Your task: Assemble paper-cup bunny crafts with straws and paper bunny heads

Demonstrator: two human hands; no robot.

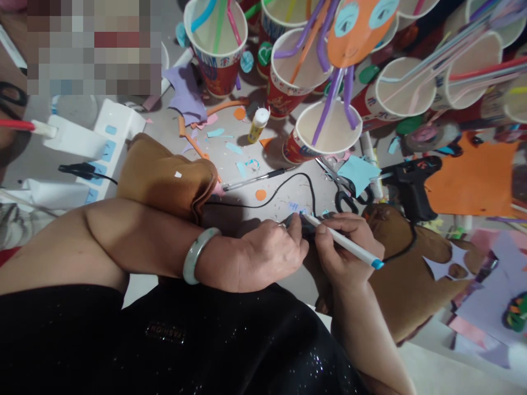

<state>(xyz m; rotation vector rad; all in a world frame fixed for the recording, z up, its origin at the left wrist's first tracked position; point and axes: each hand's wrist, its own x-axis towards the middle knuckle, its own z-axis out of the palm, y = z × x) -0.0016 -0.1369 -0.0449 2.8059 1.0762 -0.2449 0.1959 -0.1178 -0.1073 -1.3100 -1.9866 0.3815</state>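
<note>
A white marker with a blue end (353, 244) is gripped in my right hand (348, 247), its tip pointing up and left, close to my left fingers. My left hand (267, 252) is closed and rests at the table edge beside the marker tip; whatever is under its curled fingers is hidden. Faint blue marks (294, 207) show on the table just above it. Above my right hand lie black scissors (346, 189), partly under a light blue paper piece (358, 173). A pen (259, 179) lies farther back, with a black cord (284, 189) in front of it.
Several paper cups (317, 131) with coloured straws stand at the back, one with an orange paper face (356, 33). A black glue gun (414, 181) lies right, near brown fabric (403, 285). A power strip (109, 148) and a brown folded piece (164, 175) are left. Paper scraps are scattered about.
</note>
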